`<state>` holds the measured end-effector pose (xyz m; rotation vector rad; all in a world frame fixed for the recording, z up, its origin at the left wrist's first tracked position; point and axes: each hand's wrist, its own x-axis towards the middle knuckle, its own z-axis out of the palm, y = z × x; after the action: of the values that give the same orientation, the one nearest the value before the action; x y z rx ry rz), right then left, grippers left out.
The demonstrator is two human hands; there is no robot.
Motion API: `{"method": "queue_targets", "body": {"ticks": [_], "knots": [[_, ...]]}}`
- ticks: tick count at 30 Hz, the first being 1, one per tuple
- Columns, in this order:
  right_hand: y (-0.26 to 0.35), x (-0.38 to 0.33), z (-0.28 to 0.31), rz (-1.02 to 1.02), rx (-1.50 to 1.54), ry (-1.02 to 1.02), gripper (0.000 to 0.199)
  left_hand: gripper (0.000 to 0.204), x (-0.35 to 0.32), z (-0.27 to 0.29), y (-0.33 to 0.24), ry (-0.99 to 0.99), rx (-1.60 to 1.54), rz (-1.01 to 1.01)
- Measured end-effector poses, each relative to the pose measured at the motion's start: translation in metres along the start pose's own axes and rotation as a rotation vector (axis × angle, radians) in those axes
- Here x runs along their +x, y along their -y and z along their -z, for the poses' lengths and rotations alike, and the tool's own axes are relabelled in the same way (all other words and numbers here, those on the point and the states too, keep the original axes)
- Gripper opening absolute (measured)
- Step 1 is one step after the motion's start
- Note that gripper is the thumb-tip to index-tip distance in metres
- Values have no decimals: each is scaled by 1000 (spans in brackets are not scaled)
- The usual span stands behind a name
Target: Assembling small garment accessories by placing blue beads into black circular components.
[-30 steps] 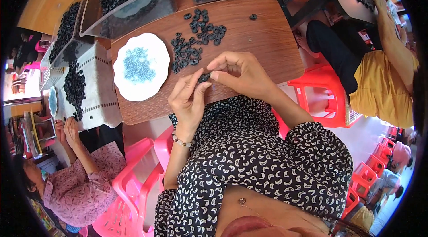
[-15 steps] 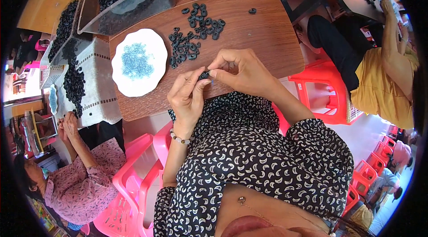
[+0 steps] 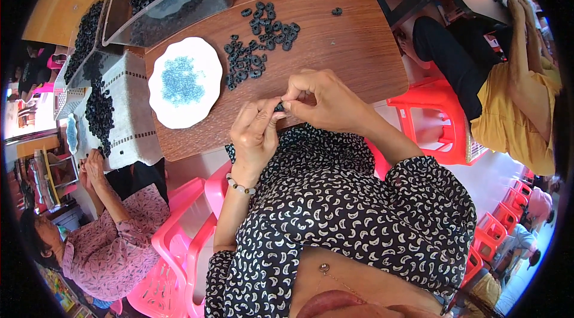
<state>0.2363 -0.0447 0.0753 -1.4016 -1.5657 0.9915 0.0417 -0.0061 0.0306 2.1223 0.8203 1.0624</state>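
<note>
Here, left hand (image 3: 254, 128) and right hand (image 3: 327, 101) pinch small black piece (image 3: 279, 107); any lettering too tiny to read.

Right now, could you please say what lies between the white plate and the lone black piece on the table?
In the head view, a loose cluster of black pieces, then brown tabletop, lies between the white plate and the lone piece.
</note>
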Motion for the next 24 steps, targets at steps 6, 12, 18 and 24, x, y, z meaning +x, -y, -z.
{"method": "queue_targets", "body": {"ticks": [6,12,18,24], "knots": [[-6,3,0,-13,-2,16,10,24,3,-2,3,-6,64,-49],[-20,4,10,-94,59,91,23,22,15,8,1,132,7,71],[-32,6,12,-64,-83,-51,24,13,38,24,-1,467,295,147],[-39,10,6,3,-153,-43,21,5,56,16,-3,663,508,-124]]}}
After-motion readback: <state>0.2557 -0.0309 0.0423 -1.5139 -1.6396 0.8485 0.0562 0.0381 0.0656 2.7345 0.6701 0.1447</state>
